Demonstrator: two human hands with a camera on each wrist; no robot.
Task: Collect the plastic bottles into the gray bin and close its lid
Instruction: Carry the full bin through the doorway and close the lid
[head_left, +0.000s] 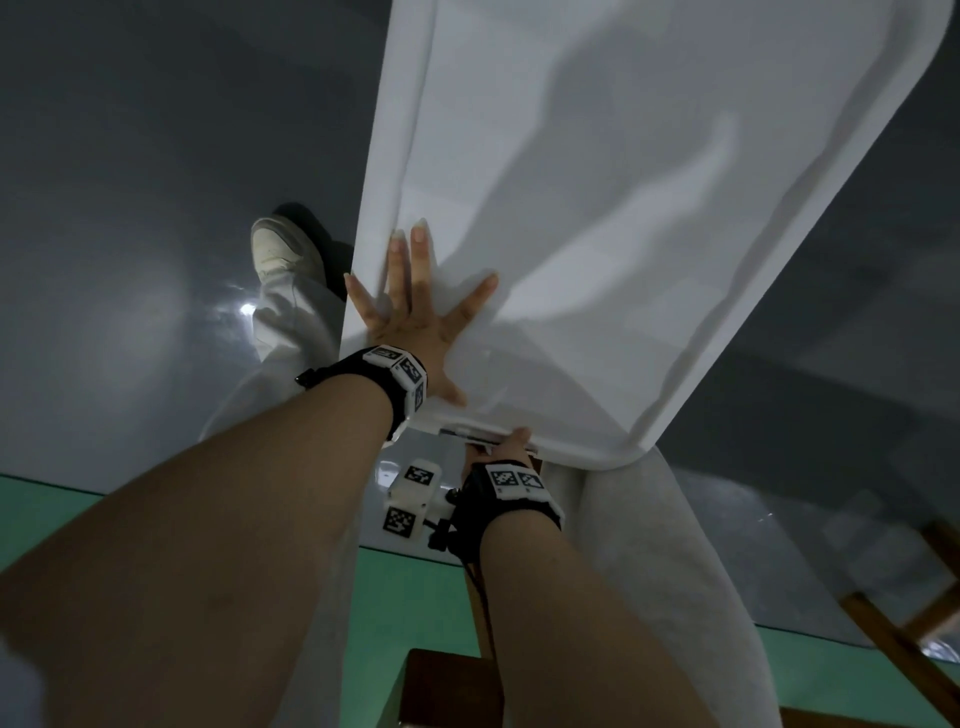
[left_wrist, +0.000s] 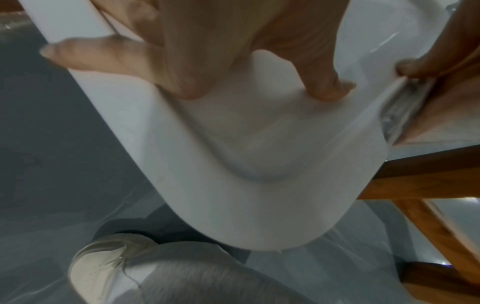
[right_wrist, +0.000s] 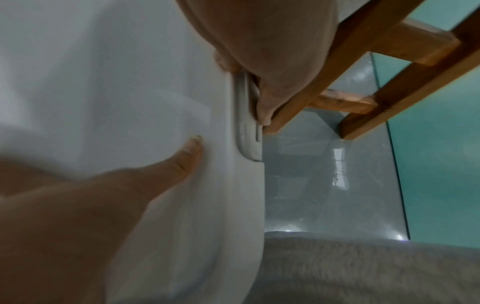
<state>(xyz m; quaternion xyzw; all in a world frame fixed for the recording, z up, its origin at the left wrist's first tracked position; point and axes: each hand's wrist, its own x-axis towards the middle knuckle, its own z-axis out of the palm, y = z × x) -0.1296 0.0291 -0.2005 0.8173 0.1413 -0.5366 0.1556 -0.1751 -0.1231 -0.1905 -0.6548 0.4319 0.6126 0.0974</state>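
Observation:
The bin's pale gray lid (head_left: 623, 208) fills the head view and lies flat over the bin, hiding its body and any bottles. My left hand (head_left: 415, 306) rests flat on the lid near its left rim, fingers spread wide; the left wrist view shows the fingertips (left_wrist: 330, 88) pressing on the lid (left_wrist: 246, 164). My right hand (head_left: 506, 447) is at the lid's near edge, its fingers curled round the latch (head_left: 470, 434). The right wrist view shows that hand (right_wrist: 265, 51) on the latch (right_wrist: 245, 123), with the left thumb (right_wrist: 182, 156) close beside it.
A wooden frame (head_left: 909, 623) stands to the right of the bin, close to its near corner (right_wrist: 376, 51). My shoe (head_left: 283, 249) and gray trouser legs (head_left: 649, 545) are beside the bin on a glossy gray floor (head_left: 130, 260). A green strip (head_left: 52, 509) lies nearer me.

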